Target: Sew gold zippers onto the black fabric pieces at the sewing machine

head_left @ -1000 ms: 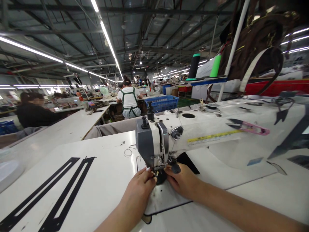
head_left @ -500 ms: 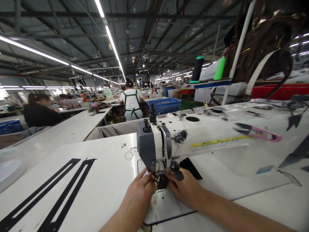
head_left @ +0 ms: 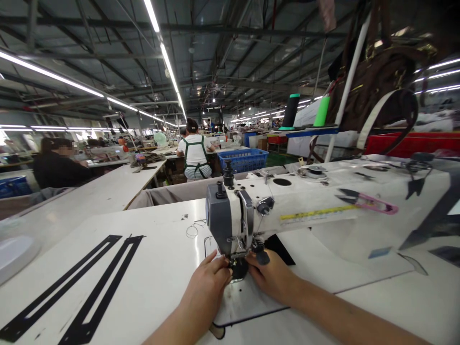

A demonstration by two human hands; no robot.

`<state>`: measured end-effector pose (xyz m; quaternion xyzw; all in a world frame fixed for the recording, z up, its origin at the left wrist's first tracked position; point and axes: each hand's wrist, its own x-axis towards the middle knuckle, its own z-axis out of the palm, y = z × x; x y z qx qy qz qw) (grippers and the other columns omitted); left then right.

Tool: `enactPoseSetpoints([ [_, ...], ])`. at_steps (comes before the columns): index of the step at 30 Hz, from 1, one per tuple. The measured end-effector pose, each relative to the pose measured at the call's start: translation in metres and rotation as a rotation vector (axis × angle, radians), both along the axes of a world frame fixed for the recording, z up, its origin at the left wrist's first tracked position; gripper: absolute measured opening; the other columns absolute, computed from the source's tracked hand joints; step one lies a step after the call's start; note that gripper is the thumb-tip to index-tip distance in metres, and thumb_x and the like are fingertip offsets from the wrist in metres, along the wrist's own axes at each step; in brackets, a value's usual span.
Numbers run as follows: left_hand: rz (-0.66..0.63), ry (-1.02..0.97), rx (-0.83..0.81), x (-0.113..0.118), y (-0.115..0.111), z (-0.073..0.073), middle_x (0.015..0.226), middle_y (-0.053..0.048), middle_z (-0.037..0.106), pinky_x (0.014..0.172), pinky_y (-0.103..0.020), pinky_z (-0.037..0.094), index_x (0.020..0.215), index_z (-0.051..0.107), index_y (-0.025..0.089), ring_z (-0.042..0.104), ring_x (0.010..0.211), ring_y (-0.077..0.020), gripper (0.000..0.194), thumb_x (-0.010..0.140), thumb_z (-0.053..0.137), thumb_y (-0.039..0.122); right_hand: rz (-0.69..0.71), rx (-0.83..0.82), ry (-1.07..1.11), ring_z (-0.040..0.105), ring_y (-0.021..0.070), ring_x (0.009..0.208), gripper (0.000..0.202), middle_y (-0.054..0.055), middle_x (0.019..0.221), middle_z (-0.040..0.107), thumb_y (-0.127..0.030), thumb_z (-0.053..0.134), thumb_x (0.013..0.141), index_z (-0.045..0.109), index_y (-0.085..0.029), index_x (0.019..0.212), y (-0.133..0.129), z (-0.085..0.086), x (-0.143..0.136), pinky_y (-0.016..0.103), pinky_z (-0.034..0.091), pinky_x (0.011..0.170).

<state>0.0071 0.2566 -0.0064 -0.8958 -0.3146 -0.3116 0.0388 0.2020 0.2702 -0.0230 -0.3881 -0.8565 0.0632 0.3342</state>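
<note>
work position: the black piece [head_left: 239, 269] is located beneath the needle area of the sewing machine [head_left: 218, 223], between the left hand [head_left: 206, 285] and the right hand [head_left: 275, 275]. from the left fingertips it lies immediately to the right; from the right fingertips, immediately to the left, so neither hand is clearly nearer. its near end appears rounded; its long axis cannot be determined, as the machine and the fingers cover the remainder. left fingers: bent and drawn together, tips at the piece's left edge; whether they pinch it or only press on it cannot be told. right fingers: gathered, tips partly hidden beneath the machine; their hold likewise cannot be told. a flat black panel [head_left: 280, 248] lies just beyond the right hand; any join to the piece is hidden. two slotted black strips [head_left: 114, 282] lie on the white table [head_left: 161, 278], well apart to the left, slanting away and rightward
</note>
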Motion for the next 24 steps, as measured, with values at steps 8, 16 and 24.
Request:
enactPoseSetpoints([
  [8, -0.010, -0.020, -0.051, -0.005, 0.002, -0.008, 0.090, -0.003, 0.067, 0.099, -0.040, 0.039, 0.083, 0.063, 0.019, 0.062, 0.089, -0.0164, 0.018, 0.082, 0.049, 0.008, 0.048, -0.015, -0.005, 0.061, 0.0202, 0.087, 0.024, 0.009, 0.089, 0.066, -0.013, 0.039, 0.082, 0.062, -0.016, 0.086, -0.002, 0.002, 0.001, 0.030, 0.047, 0.078],
  [16, -0.023, -0.003, -0.040, -0.004, 0.005, -0.010, 0.086, -0.002, 0.067, 0.098, -0.037, 0.038, 0.082, 0.063, 0.019, 0.061, 0.086, -0.0153, 0.017, 0.080, 0.051, 0.007, 0.042, -0.010, -0.011, 0.061, 0.0199, 0.087, 0.023, 0.009, 0.086, 0.066, -0.012, 0.040, 0.080, 0.063, -0.016, 0.084, -0.001, 0.000, 0.001, 0.030, 0.047, 0.078],
  [24, 0.023, 0.035, -0.028, -0.005, 0.008, -0.008, 0.087, -0.001, 0.067, 0.095, -0.035, 0.041, 0.077, 0.061, 0.018, 0.061, 0.086, -0.0152, 0.014, 0.077, 0.056, 0.006, 0.023, -0.021, -0.085, 0.058, 0.0202, 0.086, 0.017, 0.008, 0.089, 0.065, -0.014, 0.045, 0.081, 0.061, -0.016, 0.086, -0.002, 0.013, 0.006, 0.032, 0.047, 0.078],
])
